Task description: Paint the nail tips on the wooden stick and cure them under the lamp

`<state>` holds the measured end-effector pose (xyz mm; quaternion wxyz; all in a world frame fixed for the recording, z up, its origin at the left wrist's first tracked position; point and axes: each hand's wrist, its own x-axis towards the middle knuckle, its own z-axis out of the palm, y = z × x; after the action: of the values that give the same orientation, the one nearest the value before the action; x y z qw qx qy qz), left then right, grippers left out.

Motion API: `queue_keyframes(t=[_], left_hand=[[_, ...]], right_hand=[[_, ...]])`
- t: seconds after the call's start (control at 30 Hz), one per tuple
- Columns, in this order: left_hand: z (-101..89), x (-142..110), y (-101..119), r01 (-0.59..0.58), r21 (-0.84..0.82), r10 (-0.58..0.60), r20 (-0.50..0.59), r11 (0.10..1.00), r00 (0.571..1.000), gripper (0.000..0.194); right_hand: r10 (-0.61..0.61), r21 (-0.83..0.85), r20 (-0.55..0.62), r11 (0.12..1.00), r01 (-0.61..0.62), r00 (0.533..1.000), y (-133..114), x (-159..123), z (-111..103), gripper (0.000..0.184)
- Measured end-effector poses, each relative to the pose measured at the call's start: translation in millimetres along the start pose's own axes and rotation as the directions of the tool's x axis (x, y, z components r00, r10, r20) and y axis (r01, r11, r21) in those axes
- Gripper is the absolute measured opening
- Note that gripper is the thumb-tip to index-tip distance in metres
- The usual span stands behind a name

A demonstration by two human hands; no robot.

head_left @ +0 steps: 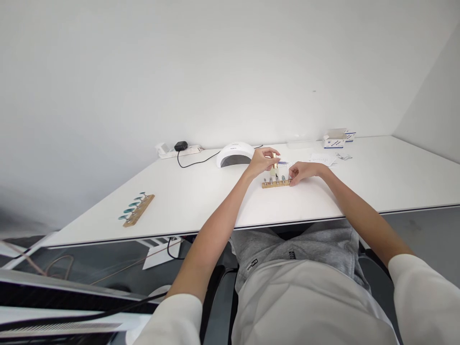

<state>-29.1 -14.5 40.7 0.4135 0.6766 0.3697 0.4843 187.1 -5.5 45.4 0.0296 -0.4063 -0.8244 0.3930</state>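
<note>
My left hand [265,161] is closed around the gold cap [275,157] of a small nail polish bottle [274,171]. Whether the cap is seated on the bottle or lifted from it, I cannot tell. Just in front lies a wooden nail tip stand [270,185] with several small upright holders carrying shiny nail tips [277,180]. At the right end of this stand, my right hand [302,171] has its fingers pinched on the last holder or the stand's end; the fingers partly hide that spot.
A second wooden stand with teal nail tips [138,211] lies at the table's left. Behind my hands are a white nail lamp [235,154], a power strip with a black adapter [180,146], papers [321,158] and small boxes [334,139]. The table's front edge [287,223] runs beneath my forearms.
</note>
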Motion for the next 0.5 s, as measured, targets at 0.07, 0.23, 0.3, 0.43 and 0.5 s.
queue_keyframes(t=[0.07,0.23,0.3,0.43,0.5], left_hand=[[-0.2,0.2,0.1,-0.004,0.003,0.004,-0.008,1.0,1.0,0.028],[-0.8,0.3,1.5,-0.034,-0.002,0.034,-0.04,0.999,0.999,0.024],[-1.7,0.0,2.9,-0.041,-0.023,0.04,-0.056,0.999,0.998,0.024],[-5.4,-1.6,7.0,-0.032,-0.111,0.029,-0.028,0.993,0.999,0.026],[-7.1,-2.6,8.7,-0.021,-0.144,0.026,0.031,0.989,0.999,0.027]], right_hand=[[-0.001,-0.003,0.003,1.0,0.001,1.0,-0.2,0.1,0.1,0.044],[0.01,-0.024,-0.003,1.0,-0.01,1.0,-1.2,-0.9,0.0,0.044],[0.012,-0.024,-0.004,1.0,-0.012,1.0,-1.8,-1.5,-0.1,0.043],[0.017,-0.011,-0.007,1.0,-0.017,1.0,-2.9,-2.3,-0.1,0.043],[0.016,-0.009,-0.007,1.0,-0.016,1.0,-3.1,-2.3,0.0,0.043]])
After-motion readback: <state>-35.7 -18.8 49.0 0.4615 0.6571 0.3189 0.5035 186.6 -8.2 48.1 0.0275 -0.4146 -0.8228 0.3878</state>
